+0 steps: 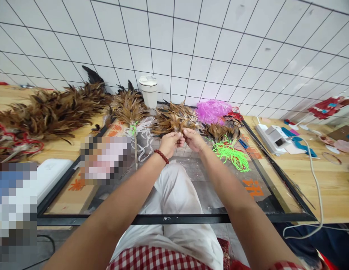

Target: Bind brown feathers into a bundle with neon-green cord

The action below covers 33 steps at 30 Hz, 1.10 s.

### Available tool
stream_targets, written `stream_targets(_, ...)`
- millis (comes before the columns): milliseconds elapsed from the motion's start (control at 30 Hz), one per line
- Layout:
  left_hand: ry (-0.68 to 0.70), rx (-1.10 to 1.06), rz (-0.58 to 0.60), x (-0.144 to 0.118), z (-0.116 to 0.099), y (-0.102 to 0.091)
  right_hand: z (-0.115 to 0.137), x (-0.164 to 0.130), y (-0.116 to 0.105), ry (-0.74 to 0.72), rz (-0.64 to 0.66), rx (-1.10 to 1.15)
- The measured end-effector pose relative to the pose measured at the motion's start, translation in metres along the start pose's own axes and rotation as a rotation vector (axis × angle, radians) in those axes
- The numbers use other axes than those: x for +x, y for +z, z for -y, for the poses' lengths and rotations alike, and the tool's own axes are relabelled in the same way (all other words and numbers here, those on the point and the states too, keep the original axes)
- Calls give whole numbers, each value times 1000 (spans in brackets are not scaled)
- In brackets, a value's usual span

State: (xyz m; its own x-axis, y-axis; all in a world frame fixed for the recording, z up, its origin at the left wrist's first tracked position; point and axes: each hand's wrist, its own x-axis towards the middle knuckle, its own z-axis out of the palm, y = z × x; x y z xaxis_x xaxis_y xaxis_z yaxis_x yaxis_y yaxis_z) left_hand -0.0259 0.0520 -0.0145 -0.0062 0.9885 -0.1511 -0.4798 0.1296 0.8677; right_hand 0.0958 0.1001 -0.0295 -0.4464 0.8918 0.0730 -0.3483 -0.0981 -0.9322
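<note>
Left hand and right hand are pinching brown feathers together, gathering a bundle; binding presumably requires cord

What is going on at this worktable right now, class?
A person seated at a glass-topped table holds both hands out over it. The left hand and right hand meet, pinching a small bunch of brown feathers between them. More feather bundles lie to the left, with neon green cord, pink plastic and a white cup nearby.
</note>
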Motion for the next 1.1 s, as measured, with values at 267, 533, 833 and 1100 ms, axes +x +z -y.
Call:
stream_targets(267,-89,101,125,1,-5,-6,8,-8,-5,48,229,-22)
stream_targets(533,-125,133,195,2,-6,-8,7,-7,-5,67,147,59)
stream_targets(833,-109,119,200,2,-1,-6,3,-1,-6,90,-19,123)
stream_targets(1100,-92,-129,85,7,-3,-10,1,-4,-2,-92,15,-74)
